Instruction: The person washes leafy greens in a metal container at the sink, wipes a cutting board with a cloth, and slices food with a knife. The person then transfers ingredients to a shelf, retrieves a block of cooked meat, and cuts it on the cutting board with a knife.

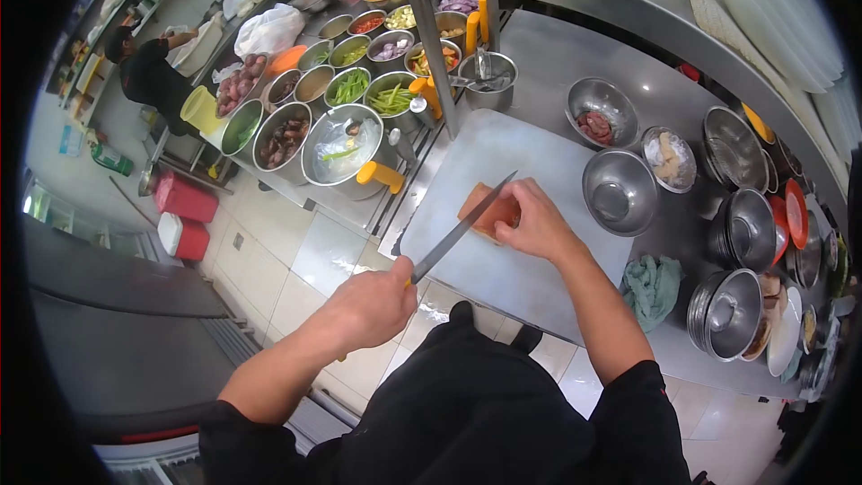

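My left hand is wrapped round the handle of a long kitchen knife. The blade slants up to the right, crossing over an orange-pink block of food, whose exact kind I cannot tell. The block lies on a large white cutting board. From the other side, my right hand grips it, thumb at the near edge and fingers bent over the far end, close to the knife tip.
Right of the board stand metal bowls, one an empty steel bowl, another a bowl with meat. A green cloth lies near stacked bowls. Pots of cut vegetables stand at left. Another person works farther back.
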Demonstrator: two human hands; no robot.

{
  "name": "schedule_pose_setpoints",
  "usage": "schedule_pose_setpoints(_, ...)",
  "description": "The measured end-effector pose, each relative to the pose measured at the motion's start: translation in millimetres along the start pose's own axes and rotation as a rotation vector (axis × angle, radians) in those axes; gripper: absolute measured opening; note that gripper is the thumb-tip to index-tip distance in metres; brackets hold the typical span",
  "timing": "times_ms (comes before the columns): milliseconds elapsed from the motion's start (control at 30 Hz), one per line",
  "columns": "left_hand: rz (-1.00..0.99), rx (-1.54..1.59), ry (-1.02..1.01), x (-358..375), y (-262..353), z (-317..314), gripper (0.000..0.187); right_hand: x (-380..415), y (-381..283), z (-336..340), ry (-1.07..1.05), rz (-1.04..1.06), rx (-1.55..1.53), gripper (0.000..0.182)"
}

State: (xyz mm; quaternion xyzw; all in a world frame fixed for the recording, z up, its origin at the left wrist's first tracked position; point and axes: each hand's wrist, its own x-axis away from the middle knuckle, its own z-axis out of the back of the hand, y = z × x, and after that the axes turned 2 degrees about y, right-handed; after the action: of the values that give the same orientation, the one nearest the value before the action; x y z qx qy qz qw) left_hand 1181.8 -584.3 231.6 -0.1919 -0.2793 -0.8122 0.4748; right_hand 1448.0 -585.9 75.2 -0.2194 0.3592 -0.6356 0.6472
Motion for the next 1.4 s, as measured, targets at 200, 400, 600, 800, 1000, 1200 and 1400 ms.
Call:
schedule_pose_setpoints(200, 0.145, -0.123, -0.114, 20, 30, 35, 0.029, -5, 5, 1, -0.028, 0.022, -0.020, 0.045)
schedule_pose_setpoints(400, 0.062, -0.113, -0.044, -35, 38, 16, 0.030, -3, 11, -2, -0.018, 0.051, -0.075, 0.046)
schedule_pose_setpoints(600, 0.087, -0.049, -0.033, -70, 53, 4, 0.032, -3, 11, -3, 0.009, 0.047, -0.064, 0.044)
schedule_pose_setpoints(800, 0.218, -0.077, -0.152, 3, 38, 11, 0.029, -3, 10, -2, -0.033, -0.012, -0.120, 0.045)
schedule_pose_setpoints(1000, 0.134, 0.036, 0.060, -79, 34, -59, 0.027, -1, 11, 0, 0.007, 0.001, -0.124, 0.046)
schedule_pose_setpoints(1200, 0.072, 0.126, 0.149, -90, 26, -82, 0.027, -1, 15, -2, -0.010, 0.052, -0.068, 0.046)
schedule_pose_setpoints(1400, 0.076, 0.051, 0.118, -20, 35, -11, 0.028, 8, 8, 6, 0.081, -0.028, -0.173, 0.043)
